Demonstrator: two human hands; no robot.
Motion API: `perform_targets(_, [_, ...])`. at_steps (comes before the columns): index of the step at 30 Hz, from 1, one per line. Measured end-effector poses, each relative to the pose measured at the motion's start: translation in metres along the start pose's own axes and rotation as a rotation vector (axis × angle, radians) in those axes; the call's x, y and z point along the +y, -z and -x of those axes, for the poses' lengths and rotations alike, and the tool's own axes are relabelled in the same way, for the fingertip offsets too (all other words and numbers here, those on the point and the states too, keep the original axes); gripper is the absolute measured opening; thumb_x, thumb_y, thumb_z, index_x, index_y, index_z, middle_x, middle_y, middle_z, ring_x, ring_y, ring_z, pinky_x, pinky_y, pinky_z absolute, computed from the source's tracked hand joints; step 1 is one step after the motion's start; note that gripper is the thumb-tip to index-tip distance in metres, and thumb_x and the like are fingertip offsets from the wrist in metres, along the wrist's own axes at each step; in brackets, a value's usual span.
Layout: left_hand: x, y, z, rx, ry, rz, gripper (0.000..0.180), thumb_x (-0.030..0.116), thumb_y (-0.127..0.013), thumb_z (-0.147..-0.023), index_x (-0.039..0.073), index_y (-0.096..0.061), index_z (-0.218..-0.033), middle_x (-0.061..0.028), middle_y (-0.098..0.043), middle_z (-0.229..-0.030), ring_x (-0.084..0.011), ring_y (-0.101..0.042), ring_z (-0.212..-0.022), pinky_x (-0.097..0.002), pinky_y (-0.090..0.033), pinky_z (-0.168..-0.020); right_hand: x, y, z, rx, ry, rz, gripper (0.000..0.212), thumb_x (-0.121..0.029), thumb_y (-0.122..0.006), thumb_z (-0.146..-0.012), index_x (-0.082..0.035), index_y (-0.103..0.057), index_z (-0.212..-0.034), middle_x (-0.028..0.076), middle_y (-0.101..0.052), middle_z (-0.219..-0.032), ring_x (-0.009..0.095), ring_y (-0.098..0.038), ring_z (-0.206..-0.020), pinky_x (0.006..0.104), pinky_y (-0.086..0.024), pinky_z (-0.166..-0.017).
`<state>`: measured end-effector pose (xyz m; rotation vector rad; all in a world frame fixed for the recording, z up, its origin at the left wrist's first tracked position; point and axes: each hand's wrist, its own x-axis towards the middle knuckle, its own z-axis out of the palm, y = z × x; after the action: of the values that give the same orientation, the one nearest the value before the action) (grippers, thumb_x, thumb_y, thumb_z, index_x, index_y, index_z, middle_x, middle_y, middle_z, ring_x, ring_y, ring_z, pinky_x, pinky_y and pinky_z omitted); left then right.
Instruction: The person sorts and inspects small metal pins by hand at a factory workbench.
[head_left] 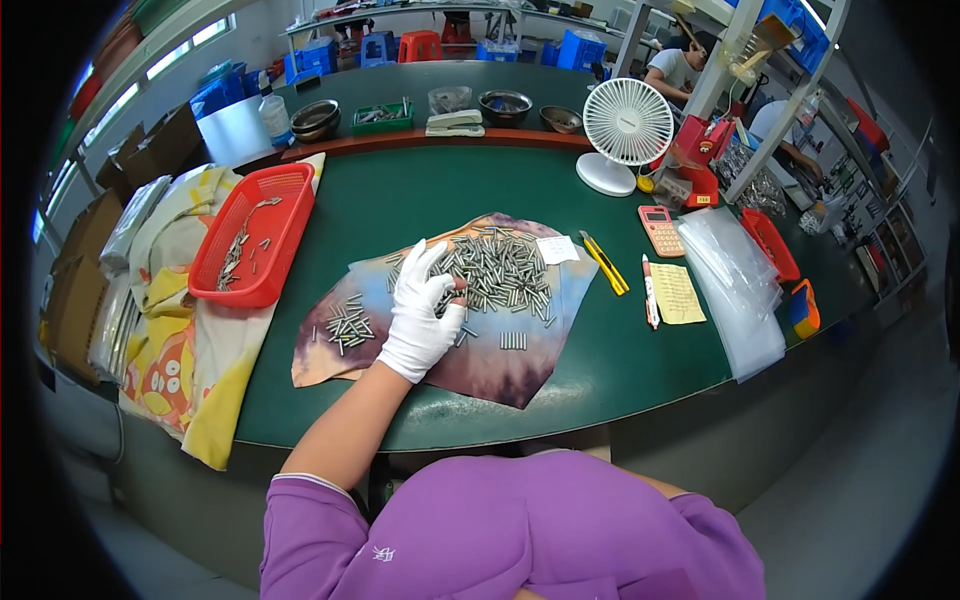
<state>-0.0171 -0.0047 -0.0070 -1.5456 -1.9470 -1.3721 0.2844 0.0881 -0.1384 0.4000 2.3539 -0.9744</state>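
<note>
My left hand point(418, 315) wears a white glove with bare fingertips showing and reaches over the left edge of a heap of short metal pins point(505, 270). Its thumb and forefinger come together at the heap while the other fingers stretch out; whatever sits between the tips is too small to make out. Under the pins lies a tie-dyed cloth point(480, 380). To the left of the hand is a smaller group of pins point(348, 326), and to its right a neat row of pins point(513, 341). My right hand is out of view.
A red basket point(285, 250) with some metal parts stands left. Rightward lie a yellow utility knife point(606, 265), a calculator point(661, 230), a pen point(651, 292), a note point(677, 294) and plastic bags point(735, 300). A white fan point(627, 125) and metal bowls point(505, 105) stand farther back.
</note>
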Motion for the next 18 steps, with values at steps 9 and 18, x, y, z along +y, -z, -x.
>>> perform_targets(9, [0.017, 0.003, 0.0, -0.27, -0.011, 0.026, 0.024, 0.009, -0.074, -0.071, 0.009, -0.067, -0.094, -0.0195, -0.045, -0.147, -0.0449, -0.032, -0.142, -0.0524, -0.027, -0.116, 0.037, -0.009, 0.027, 0.051, -0.122, -0.128, 0.04, -0.035, -0.056, -0.094, -0.004, -0.068, -0.116, 0.019, -0.072, -0.101, 0.035, -0.069, -0.091, 0.0401, -0.053, -0.083])
perform_targets(18, [0.029, 0.0, 0.004, -0.478, -0.008, -0.052, 0.021, 0.013, -0.078, -0.071, 0.007, -0.066, -0.087, -0.0195, -0.042, -0.148, -0.0471, -0.027, -0.143, -0.0551, -0.026, -0.115, -0.037, 0.144, 0.14, -0.084, 0.237, -0.122, 0.024, -0.012, -0.061, -0.087, -0.008, -0.07, -0.109, 0.013, -0.07, -0.102, 0.03, -0.067, -0.093, 0.0364, -0.053, -0.083])
